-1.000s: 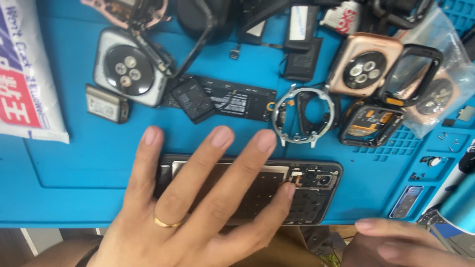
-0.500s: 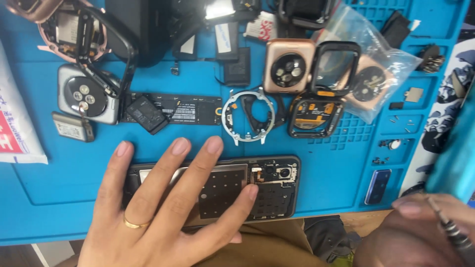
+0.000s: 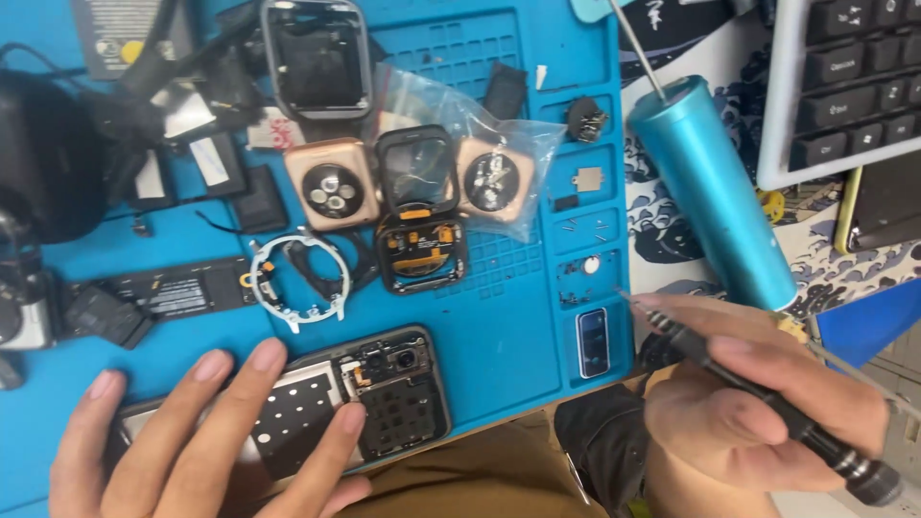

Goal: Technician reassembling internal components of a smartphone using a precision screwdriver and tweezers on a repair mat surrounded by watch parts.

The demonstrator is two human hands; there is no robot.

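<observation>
Two hands are in my view. My left hand (image 3: 206, 436) lies flat with fingers spread on an opened phone (image 3: 369, 393), its back cover off so the dark perforated shield and camera module show; the phone sits at six o'clock on the blue ribbed work mat (image 3: 508, 317). My right hand (image 3: 758, 403), at four o'clock, is closed around a slim black screwdriver (image 3: 767, 398), its knurled metal tip pointing toward ten o'clock, near the mat's edge. One clear crinkled plastic bag (image 3: 480, 144) at twelve o'clock holds a rose-gold square watch case (image 3: 492, 179) and a black frame. Small moulded tray pockets (image 3: 587, 230) at two o'clock hold tiny screws and metal bits. A smooth teal metal cylinder (image 3: 710, 187) lies off the mat, at two o'clock.
</observation>
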